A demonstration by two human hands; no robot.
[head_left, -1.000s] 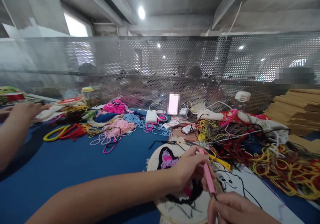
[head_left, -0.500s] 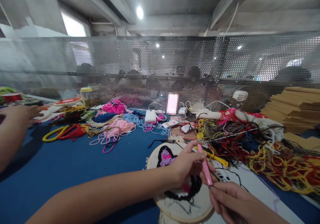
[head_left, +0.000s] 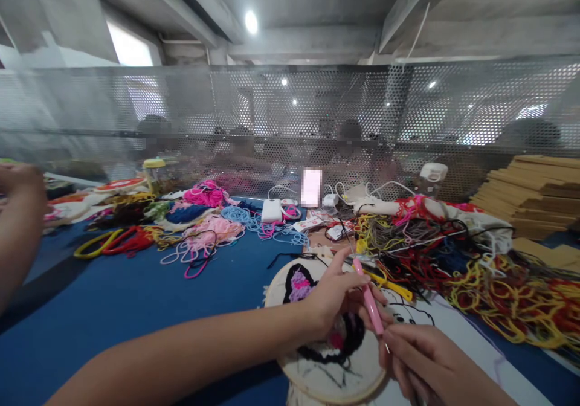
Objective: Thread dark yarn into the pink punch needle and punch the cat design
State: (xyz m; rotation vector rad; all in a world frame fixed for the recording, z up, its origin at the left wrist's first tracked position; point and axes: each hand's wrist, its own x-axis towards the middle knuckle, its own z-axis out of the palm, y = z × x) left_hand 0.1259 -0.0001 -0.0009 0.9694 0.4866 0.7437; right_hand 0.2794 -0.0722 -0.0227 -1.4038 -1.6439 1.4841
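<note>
A pink-handled punch tool [head_left: 369, 297] is held in my left hand [head_left: 338, 300], slanting over a round embroidery hoop [head_left: 317, 382]. My right hand [head_left: 421, 357] is closed at the tool's lower end, its fingertips pinching a thin metallic piece there. Inside the hoop, the cloth carries black looped yarn with a purple and pink patch [head_left: 299, 286], partly covered by my left hand and forearm. Beneath and right of the hoop lies a white sheet with black line drawings [head_left: 475, 345]. Yellow-handled scissors [head_left: 394, 286] rest just beyond my fingers.
Tangled yarn [head_left: 493, 297] spreads over the right side, near stacked brown cardboard [head_left: 530, 194]. Pink yarn [head_left: 206, 194], light blue yarn and red and yellow scissor handles [head_left: 102, 244] lie left. Another person's arm [head_left: 20, 225] reaches in at the left edge. A lit phone [head_left: 312, 188] stands at the back.
The other person's hand at the left has lifted and drawn back toward the edge. My hands and the pink tool have shifted only slightly, and a thin metallic piece now shows at its lower end.
</note>
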